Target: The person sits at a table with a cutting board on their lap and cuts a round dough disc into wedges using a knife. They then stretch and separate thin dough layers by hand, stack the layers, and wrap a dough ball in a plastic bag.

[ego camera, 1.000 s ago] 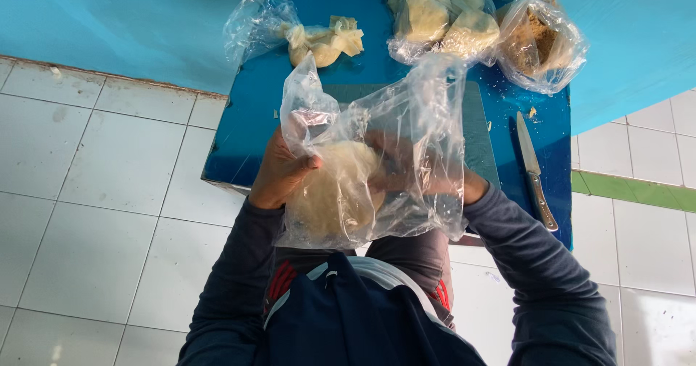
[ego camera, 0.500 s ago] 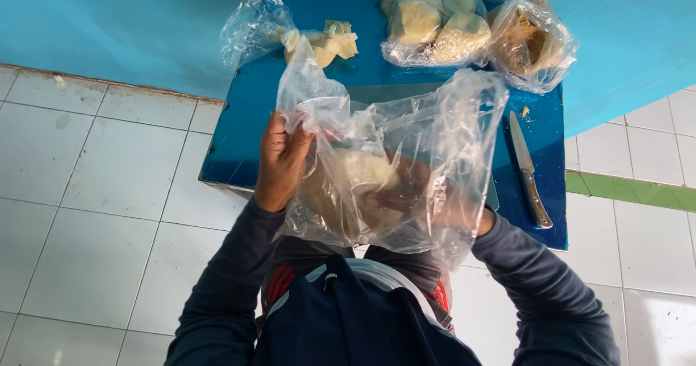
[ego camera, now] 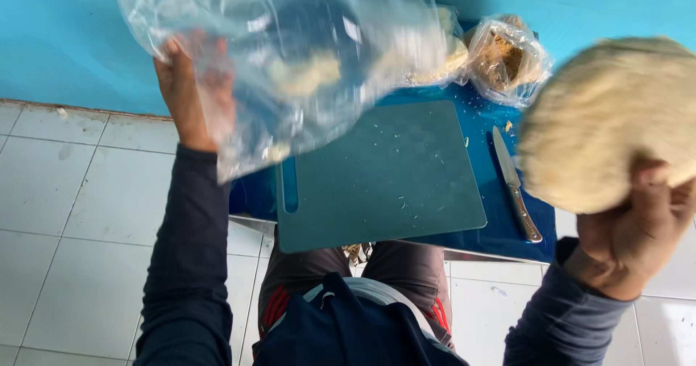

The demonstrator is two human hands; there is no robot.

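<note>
Finding: the pale round loaf (ego camera: pixel 605 123) is now out of the clear plastic bag (ego camera: pixel 290 68). Half a second ago both of your hands were at chest height with the loaf inside the bag; now the two are well apart, one raised to each side.

Your right hand (ego camera: pixel 645 221) holds the loaf up at the right edge of view, close to the camera. The fingers are curled under and against its lower side, bearing it from beneath; the loaf hides their tips, so I cannot tell how far they wrap.

Your left hand (ego camera: pixel 190 87) is lifted high on the left, fingers closed on an edge of the bag, pinching the film. The bag hangs loose and blurred across the top of the view; pale fragments show through it, but I cannot tell whether they lie inside it or on the table behind.

Below, the teal cutting board (ego camera: pixel 377 174) lies on the blue table (ego camera: pixel 475 119), bare save for scattered crumbs. A knife (ego camera: pixel 516 184) lies just beside the board's right edge, untouched. A filled plastic bag (ego camera: pixel 504 58) with brownish contents sits at the table's far side.

Assessment: the unwrapping appears complete; the loaf is free, and the board stands open beneath it.
</note>
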